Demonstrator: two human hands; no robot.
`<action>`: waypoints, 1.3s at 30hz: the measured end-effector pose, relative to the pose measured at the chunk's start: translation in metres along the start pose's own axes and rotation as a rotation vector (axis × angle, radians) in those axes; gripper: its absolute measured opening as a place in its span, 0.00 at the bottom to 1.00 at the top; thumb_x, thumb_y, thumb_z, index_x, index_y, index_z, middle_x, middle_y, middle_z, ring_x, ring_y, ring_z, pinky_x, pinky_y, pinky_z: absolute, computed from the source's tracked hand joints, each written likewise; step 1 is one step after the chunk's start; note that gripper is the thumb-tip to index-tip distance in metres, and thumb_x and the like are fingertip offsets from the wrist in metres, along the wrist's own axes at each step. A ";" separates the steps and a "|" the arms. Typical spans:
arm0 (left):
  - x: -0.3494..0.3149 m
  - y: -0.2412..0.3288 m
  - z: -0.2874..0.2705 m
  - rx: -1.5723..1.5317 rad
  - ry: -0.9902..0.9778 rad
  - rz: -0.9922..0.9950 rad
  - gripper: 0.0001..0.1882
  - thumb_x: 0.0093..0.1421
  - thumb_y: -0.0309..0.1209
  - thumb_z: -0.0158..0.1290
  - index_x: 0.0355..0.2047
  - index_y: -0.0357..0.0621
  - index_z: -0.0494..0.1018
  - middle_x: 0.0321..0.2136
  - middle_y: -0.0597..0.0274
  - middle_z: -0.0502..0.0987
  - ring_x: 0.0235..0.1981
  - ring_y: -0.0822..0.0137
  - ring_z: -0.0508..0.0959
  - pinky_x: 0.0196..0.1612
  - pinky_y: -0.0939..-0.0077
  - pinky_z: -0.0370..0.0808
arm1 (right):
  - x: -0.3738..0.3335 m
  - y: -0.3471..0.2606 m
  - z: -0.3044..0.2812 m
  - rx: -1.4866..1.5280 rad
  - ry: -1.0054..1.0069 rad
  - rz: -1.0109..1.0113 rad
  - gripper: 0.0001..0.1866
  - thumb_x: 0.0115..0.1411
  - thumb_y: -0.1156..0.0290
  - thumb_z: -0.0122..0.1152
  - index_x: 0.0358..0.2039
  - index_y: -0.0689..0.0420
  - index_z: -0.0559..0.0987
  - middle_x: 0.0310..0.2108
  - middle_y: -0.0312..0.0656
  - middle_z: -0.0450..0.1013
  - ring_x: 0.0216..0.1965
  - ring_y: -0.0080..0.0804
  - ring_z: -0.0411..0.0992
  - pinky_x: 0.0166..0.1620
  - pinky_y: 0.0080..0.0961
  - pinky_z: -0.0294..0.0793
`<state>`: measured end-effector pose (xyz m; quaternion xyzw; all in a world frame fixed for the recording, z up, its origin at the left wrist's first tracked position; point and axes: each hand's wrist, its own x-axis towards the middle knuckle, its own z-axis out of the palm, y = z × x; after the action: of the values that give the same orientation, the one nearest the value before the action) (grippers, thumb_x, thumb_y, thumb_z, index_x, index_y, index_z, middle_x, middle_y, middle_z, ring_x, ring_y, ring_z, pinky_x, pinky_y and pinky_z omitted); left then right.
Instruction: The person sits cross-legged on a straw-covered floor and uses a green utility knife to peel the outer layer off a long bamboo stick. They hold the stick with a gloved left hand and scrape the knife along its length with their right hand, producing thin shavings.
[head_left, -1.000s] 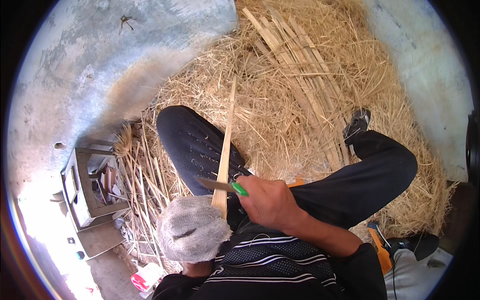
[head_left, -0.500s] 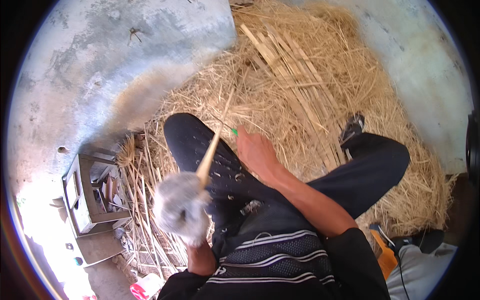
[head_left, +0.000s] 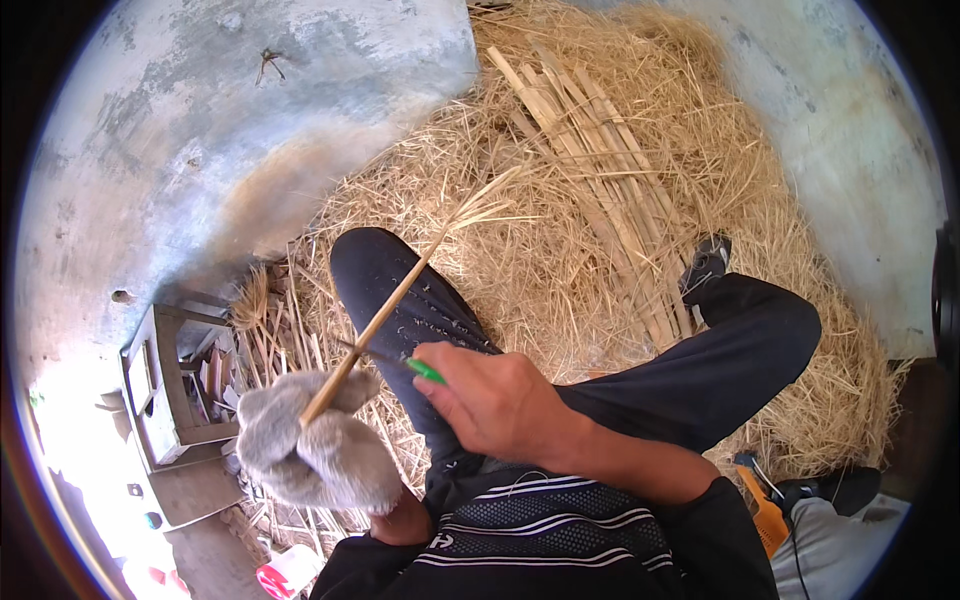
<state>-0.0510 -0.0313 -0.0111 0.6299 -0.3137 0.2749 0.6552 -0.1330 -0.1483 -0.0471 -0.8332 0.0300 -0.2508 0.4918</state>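
Observation:
My left hand [head_left: 345,455], in a thick fuzzy grey glove, is closed round the lower end of a thin wooden stick [head_left: 395,295]. The stick slants up and away to the right over my left thigh, and its far end splays into several thin slivers. In my bare right hand [head_left: 505,400] is a knife [head_left: 427,371] with a green handle, gripped in closed fingers. Its narrow dark blade lies across the stick just above the glove. Most of the handle is hidden by my fingers.
A bundle of flat wooden strips [head_left: 600,165] rests on a wide heap of straw-like shavings [head_left: 770,240]. At left stand a wooden box frame [head_left: 180,440] with scraps and loose sticks. A red-and-white container [head_left: 290,572] is lower left; another person's grey-clad leg [head_left: 850,545] is lower right.
My right hand has drawn the knife back toward me, down the stick to near the glove. The gloved hand has shifted left and lower, and curled slivers now show at the stick's far end.

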 end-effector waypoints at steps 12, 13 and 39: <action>0.027 -0.026 0.006 -0.015 0.011 -0.023 0.13 0.64 0.36 0.57 0.36 0.37 0.71 0.26 0.52 0.75 0.18 0.66 0.75 0.24 0.75 0.76 | 0.040 0.002 0.008 -0.342 -0.030 0.116 0.09 0.68 0.67 0.52 0.35 0.60 0.69 0.14 0.50 0.70 0.17 0.53 0.73 0.20 0.46 0.72; 0.027 -0.027 0.006 -0.054 -0.043 0.003 0.12 0.65 0.34 0.56 0.37 0.36 0.72 0.29 0.51 0.75 0.19 0.66 0.76 0.25 0.75 0.77 | 0.037 0.001 0.008 -0.346 -0.006 0.104 0.09 0.68 0.67 0.52 0.35 0.60 0.69 0.14 0.50 0.70 0.17 0.53 0.73 0.20 0.46 0.72; 0.023 -0.019 0.029 -0.136 -0.062 -0.007 0.13 0.63 0.34 0.59 0.36 0.35 0.71 0.30 0.50 0.76 0.22 0.64 0.79 0.23 0.75 0.79 | 0.040 0.052 0.018 -0.304 0.086 0.182 0.11 0.69 0.65 0.51 0.37 0.61 0.69 0.15 0.54 0.71 0.18 0.56 0.74 0.21 0.49 0.72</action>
<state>-0.0232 -0.0625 -0.0061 0.5931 -0.3498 0.2309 0.6874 -0.0801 -0.1718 -0.0821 -0.8803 0.1638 -0.2335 0.3791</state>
